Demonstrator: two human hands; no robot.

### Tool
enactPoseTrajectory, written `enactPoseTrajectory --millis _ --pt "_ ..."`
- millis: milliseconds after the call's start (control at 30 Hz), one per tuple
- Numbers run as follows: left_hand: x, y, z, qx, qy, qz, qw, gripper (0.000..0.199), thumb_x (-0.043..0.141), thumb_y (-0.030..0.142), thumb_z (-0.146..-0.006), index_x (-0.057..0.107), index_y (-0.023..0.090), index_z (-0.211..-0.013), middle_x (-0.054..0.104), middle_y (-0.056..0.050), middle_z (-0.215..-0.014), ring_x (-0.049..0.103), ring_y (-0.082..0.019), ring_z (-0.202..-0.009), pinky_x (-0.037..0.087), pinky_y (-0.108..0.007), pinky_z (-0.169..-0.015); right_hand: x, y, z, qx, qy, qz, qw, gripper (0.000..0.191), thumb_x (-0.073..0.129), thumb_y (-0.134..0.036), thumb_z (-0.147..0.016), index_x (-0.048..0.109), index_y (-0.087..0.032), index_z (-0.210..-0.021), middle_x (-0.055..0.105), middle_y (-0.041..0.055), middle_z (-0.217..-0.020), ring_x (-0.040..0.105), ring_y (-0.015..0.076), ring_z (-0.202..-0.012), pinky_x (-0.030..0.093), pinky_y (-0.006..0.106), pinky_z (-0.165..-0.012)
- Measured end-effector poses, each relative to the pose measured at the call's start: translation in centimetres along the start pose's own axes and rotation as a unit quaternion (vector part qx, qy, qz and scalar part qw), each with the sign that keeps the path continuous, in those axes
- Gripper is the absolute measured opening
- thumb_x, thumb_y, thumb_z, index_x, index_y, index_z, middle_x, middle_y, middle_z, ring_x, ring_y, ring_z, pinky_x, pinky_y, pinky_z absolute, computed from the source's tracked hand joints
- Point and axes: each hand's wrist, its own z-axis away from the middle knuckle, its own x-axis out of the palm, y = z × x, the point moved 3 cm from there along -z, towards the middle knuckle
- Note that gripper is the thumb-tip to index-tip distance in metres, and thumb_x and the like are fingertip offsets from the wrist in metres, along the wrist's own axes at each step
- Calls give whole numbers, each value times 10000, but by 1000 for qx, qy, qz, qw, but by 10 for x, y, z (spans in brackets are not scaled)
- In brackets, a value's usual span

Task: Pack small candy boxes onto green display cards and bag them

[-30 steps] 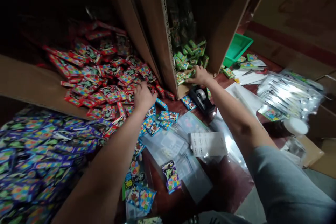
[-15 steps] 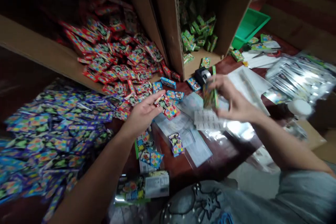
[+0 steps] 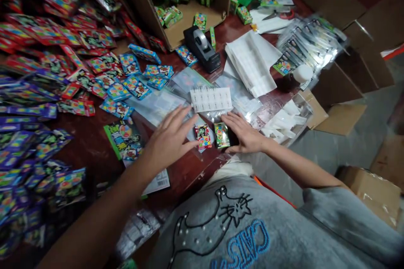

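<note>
A small red candy box (image 3: 203, 136) with colourful print and a small green candy box (image 3: 221, 135) lie side by side on the dark red table in front of me. My left hand (image 3: 172, 138) is open, fingers stretched, its thumb at the red box's left edge. Around the right side of the green box rests my right hand (image 3: 246, 132), fingers extended, thumb at the lower edge; I cannot tell how firmly it touches. Just beyond the boxes is a white sheet of printed labels (image 3: 211, 100). Clear plastic bags (image 3: 158, 103) lie beneath and beside it.
Red boxes (image 3: 63, 29) and purple ones (image 3: 28, 143) heap up at left, with blue boxes (image 3: 135, 86) nearer. A cardboard carton (image 3: 189, 25) holds green boxes. A tape dispenser (image 3: 202, 48), white papers (image 3: 252, 63), scissors (image 3: 279, 14) and a white-capped bottle (image 3: 301, 75) stand farther right.
Both hands have come down and together near the table edge. The red and green boxes, held up before, now lie side by side. The view has shifted to the right and down.
</note>
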Motion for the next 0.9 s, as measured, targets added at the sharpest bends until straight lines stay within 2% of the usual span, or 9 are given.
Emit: enactPoseTrajectory --millis 133,300,367,467,533,600,733,833,900 --pt "-36 -40 47 -87 -32 -127 988 1125 878 654 -747 409 229 -1678 375 -196 -1783 311 -487 -1657 167 -716 -1359 0 -5 -19 -26 -11 9 1000 1072 781 -576 -904 235 -189 -1742 535 214 -1654 498 405 -1529 197 702 -1367" --pt "-44 -61 99 -133 -58 -150 978 995 735 704 -838 430 243 -1665 453 -168 -1744 380 -451 -1630 195 -660 -1363 -12 -19 -12 26 36 78 996 745 697 -610 -954 537 -266 -1596 632 174 -1466 584 402 -1327 414 654 -1238" --pt "-39 -52 94 -114 -63 -152 980 964 741 686 -850 446 250 -1657 450 -160 -1747 367 -446 -1636 184 -638 -1371 -18 -22 0 127 51 123 983 625 620 -711 -989 660 -282 -1442 632 174 -1409 607 397 -1264 513 605 -1114" --pt "-31 -42 64 -111 -80 -151 979 1058 805 654 -827 384 215 -1692 394 -188 -1770 330 -459 -1645 183 -626 -1369 -20 -25 14 319 39 170 931 660 529 -781 -1014 674 -197 -1284 618 194 -1344 674 362 -1122 578 494 -932" --pt "-24 -40 40 -132 -99 -141 976 1125 830 617 -822 313 174 -1718 388 -226 -1760 360 -476 -1617 254 -626 -1338 -14 -29 18 413 26 166 895 634 483 -712 -1069 614 -142 -1313 593 209 -1362 707 331 -1040 574 428 -828" --pt "-14 -39 21 -143 -119 -130 974 1131 827 561 -836 269 143 -1727 440 -260 -1711 425 -489 -1564 345 -624 -1282 -4 -37 16 438 27 127 890 504 436 -537 -1136 549 -112 -1381 572 225 -1407 720 313 -1020 571 416 -804" --pt "16 -17 11 -88 -136 -77 984 1187 834 468 -841 157 98 -1744 529 -284 -1627 528 -470 -1494 416 -592 -1239 7 -49 12 330 47 11 943 396 449 -318 -1129 476 -134 -1479 587 209 -1443 707 292 -1105 599 425 -887" --pt "24 1 25 -43 -121 -48 991 1314 895 453 -802 61 103 -1754 518 -286 -1649 537 -451 -1507 404 -562 -1271 -7 -43 14 204 90 9 975 515 556 -495 -1098 507 -145 -1473 589 219 -1440 683 331 -1201 614 470 -949" --pt "10 2 46 -37 -88 -72 993 1381 919 514 -785 23 118 -1758 436 -292 -1715 467 -459 -1571 339 -580 -1319 -22 -37 10 83 108 35 990 674 595 -663 -1048 528 -147 -1476 584 236 -1466 640 372 -1302 582 533 -1056"
